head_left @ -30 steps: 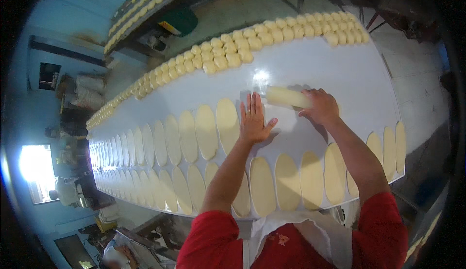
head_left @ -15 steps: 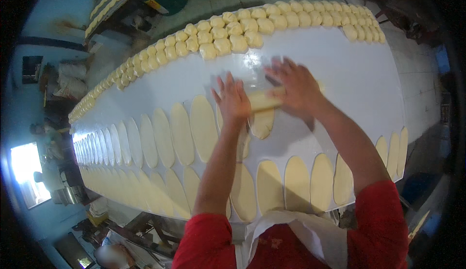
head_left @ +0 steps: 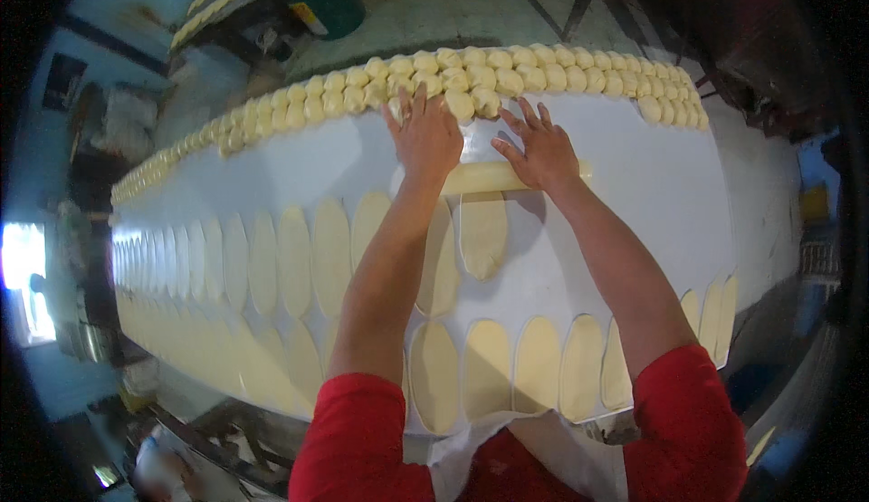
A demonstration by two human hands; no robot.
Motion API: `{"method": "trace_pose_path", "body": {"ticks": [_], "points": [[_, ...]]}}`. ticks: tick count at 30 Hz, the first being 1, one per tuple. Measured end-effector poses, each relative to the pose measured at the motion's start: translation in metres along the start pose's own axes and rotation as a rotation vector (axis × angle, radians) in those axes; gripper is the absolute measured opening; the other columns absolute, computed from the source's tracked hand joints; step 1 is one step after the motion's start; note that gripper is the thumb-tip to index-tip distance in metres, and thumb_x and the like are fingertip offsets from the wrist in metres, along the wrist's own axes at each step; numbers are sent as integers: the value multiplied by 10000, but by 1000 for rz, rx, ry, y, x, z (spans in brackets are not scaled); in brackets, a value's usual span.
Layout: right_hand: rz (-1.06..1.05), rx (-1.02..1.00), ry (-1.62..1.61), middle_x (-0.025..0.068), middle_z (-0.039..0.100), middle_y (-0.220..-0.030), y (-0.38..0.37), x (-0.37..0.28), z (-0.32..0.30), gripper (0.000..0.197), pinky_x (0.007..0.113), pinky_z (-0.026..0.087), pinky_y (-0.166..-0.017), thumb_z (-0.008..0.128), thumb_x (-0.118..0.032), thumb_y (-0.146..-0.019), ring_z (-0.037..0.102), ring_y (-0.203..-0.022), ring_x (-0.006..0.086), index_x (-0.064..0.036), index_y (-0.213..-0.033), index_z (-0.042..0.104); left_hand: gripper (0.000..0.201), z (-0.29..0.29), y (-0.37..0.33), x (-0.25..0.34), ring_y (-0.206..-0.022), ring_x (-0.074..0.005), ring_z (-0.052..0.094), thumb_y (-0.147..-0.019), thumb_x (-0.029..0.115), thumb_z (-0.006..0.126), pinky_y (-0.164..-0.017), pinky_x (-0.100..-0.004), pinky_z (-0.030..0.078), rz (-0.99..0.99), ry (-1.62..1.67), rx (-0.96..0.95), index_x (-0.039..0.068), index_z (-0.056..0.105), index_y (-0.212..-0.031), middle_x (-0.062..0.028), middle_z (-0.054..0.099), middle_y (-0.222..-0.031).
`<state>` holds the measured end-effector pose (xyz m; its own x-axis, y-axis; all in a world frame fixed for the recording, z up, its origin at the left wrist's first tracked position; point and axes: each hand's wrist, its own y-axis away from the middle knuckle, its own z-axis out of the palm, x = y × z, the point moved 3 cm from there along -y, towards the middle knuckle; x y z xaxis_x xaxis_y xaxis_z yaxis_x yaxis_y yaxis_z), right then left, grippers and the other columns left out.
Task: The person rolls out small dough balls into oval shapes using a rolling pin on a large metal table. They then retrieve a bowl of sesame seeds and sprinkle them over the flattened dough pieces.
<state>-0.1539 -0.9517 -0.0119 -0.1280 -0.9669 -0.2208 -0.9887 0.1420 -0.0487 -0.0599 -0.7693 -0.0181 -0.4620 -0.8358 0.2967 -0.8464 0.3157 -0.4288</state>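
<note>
A pale yellow rolling pin point(head_left: 487, 177) lies crosswise on the white table, at the far end of a partly flattened dough piece point(head_left: 483, 235). My left hand point(head_left: 427, 143) is open beside the pin's left end, its fingers spread toward the dough balls point(head_left: 459, 105) and overlapping the nearest ones in view. Whether those fingertips touch the dough, I cannot tell. My right hand point(head_left: 546, 151) is also open, palm down, its heel over the pin's right part and its fingers stretched past it. Left of that dough piece lies a longer flattened oval point(head_left: 438, 262), partly behind my left forearm.
Rows of dough balls line the far edge of the white table point(head_left: 625, 203). Flat dough ovals point(head_left: 296, 262) fill the middle left, and more ovals point(head_left: 537, 363) line the near edge. A green bin point(head_left: 333, 10) stands beyond the table.
Both hands have advanced over the rolling pin, leaving more of the dough piece showing on the near side. My view has tilted, so the table sits lower.
</note>
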Motion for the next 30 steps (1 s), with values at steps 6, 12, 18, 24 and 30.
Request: {"method": "trace_pose_path", "body": {"ticks": [6,12,18,24,30], "points": [[-192,-44,46,68,530,-1505,112,-16,2,616,530,363,-1118,540,-589,-968,389,-1466,321,-160,-1409,584,446,-35,94,27,-1480,-405,344,-1023,298,446,-1218,-636,112,-89,109,-265,49,586,-1366,-148,552,-1469],[-354,-41,-9,25,622,-1367,194,-20,-11,621,502,359,-1101,616,-612,-909,458,-1416,270,-133,-1303,635,515,-93,241,70,-1529,-393,245,-1043,301,422,-1223,-638,83,-68,-84,-304,55,459,-1495,-122,400,-1599],[-444,-368,13,29,642,-1330,231,-16,-48,709,456,425,-1057,766,-583,-781,537,-1311,263,-210,-1362,604,552,-141,330,108,-1541,-409,210,-1040,264,451,-1219,-647,80,-70,-46,-355,66,363,-1547,-165,315,-1637],[-263,-377,-59,63,662,-1295,227,5,-74,826,447,511,-994,869,-526,-683,605,-1232,277,-176,-1373,581,555,-156,326,101,-1520,-433,245,-1020,265,497,-1214,-641,142,-154,126,-308,61,393,-1526,-193,309,-1627],[107,-190,-34,90,658,-1287,218,77,-87,821,439,520,-994,877,-502,-687,614,-1208,288,-156,-1369,578,530,-115,303,101,-1490,-420,305,-1015,296,523,-1220,-584,200,115,-10,-419,23,443,-1463,-198,374,-1582]]}}
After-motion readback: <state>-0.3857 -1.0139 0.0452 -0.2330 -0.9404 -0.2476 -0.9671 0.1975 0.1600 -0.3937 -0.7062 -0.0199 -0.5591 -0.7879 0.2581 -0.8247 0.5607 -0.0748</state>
